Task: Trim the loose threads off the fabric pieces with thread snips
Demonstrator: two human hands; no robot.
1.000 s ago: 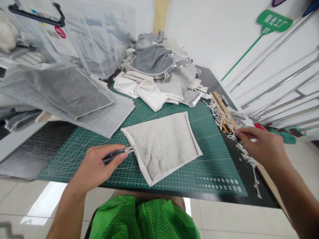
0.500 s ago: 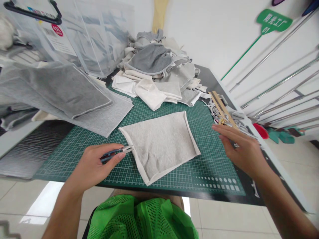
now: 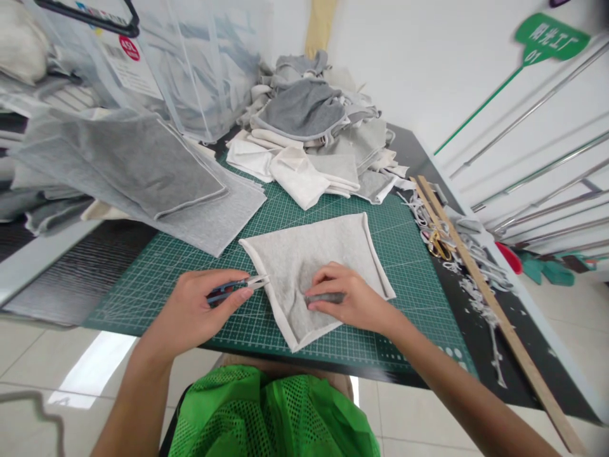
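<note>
A light grey piece of cloth (image 3: 333, 241) with pale rolled edges lies on the green cutting mat (image 3: 190, 244). My left hand (image 3: 202, 308) is closed around blue-handled thread snips (image 3: 233, 289), whose metal tips reach the cloth's left edge. On the middle of the cloth, my right hand (image 3: 349, 298) pinches up a fold of the fabric between thumb and fingers. Wrinkles run through the cloth just left of those fingertips.
Grey cloth sheets (image 3: 157, 178) overlap the mat's left side. A heap of grey and white cloths (image 3: 304, 114) stands at the back, beside a clear plastic bin (image 3: 190, 63). Gold-handled scissors (image 3: 438, 246), thread scraps and a wooden ruler (image 3: 490, 298) lie along the right.
My right hand has come in from the right side and taken hold of the cloth's middle. My left hand keeps the snips at the cloth's left edge. The view has shifted slightly.
</note>
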